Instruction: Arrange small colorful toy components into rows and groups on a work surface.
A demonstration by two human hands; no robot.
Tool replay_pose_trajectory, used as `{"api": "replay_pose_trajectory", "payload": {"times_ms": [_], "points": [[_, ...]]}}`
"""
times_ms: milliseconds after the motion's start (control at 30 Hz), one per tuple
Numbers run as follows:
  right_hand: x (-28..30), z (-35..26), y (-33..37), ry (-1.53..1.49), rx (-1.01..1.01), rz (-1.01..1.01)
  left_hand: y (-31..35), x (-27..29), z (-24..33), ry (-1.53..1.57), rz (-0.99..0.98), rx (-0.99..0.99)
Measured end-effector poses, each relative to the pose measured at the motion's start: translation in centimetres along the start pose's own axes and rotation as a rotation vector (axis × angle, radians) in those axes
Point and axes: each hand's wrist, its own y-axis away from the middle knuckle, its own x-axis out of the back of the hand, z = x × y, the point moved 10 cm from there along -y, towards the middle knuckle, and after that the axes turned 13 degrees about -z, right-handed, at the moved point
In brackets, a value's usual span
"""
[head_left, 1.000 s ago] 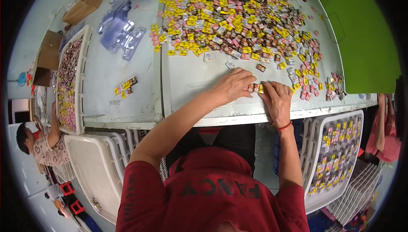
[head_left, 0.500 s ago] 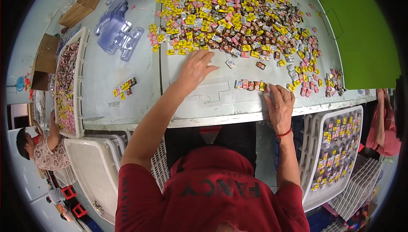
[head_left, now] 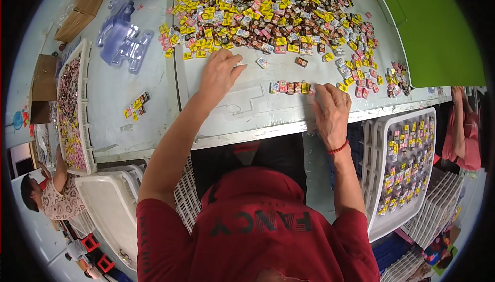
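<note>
A short row of small packets (head_left: 290, 88), pink, brown and yellow, stands side by side near the table's front edge. At its right end, my right hand (head_left: 332, 110) is closed with thumb and fingertips around a pink packet. My left hand (head_left: 216, 78) hovers at the front of a big heap of such packets (head_left: 268, 13). Its thumb and forefinger are pinched on a small whitish bit I cannot make out. A white packet (head_left: 262, 63) and a brown packet (head_left: 301, 61) lie apart between the heap and the row. Left of the row lies a clear shaped plastic piece (head_left: 242, 101).
Blue-tinted clear plastic trays (head_left: 121, 44) and a small packet cluster (head_left: 136, 106) lie on the left. A white crate of packets (head_left: 88, 111) stands beyond them. A green board (head_left: 428, 34) is at the right, above a crate of filled packs (head_left: 381, 127). Other people work at both sides.
The whole view has shifted, so the table sits further left and higher. My left thumb and forefinger have come together. My right hand stays at the row's right end.
</note>
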Motion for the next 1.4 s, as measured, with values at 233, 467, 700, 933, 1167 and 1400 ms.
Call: {"api": "replay_pose_trajectory", "payload": {"times_ms": [233, 467, 700, 933, 1167, 1400], "points": [[-3.2, -5.9, -2.3, 0.043, 0.176, -0.028, 0.5, 0.3, -0.3, 0.040, 0.010, 0.015], [-5.7, -5.6, -3.0, 0.090, 0.222, -0.052, 0.2, 0.5, 0.4, 0.035, 0.033, -0.065], [-1.8, -3.2, -2.5, -0.041, 0.130, 0.049, -0.8, -1.5, 1.1, 0.430, -0.247, 0.098], [-0.9, 1.6, -0.3, 0.017, 0.008, -0.078, -2.0, -3.8, 5.8, 0.301, -0.519, -0.174], [-2.3, 1.8, -0.7, 0.025, 0.110, -0.125, -2.1, -4.6, 6.7, 0.289, -0.490, -0.203], [-2.2, -0.2, -1.7, -0.048, 0.073, -0.208, -1.2, -4.6, 7.8, 0.250, -0.353, -0.282]]}}
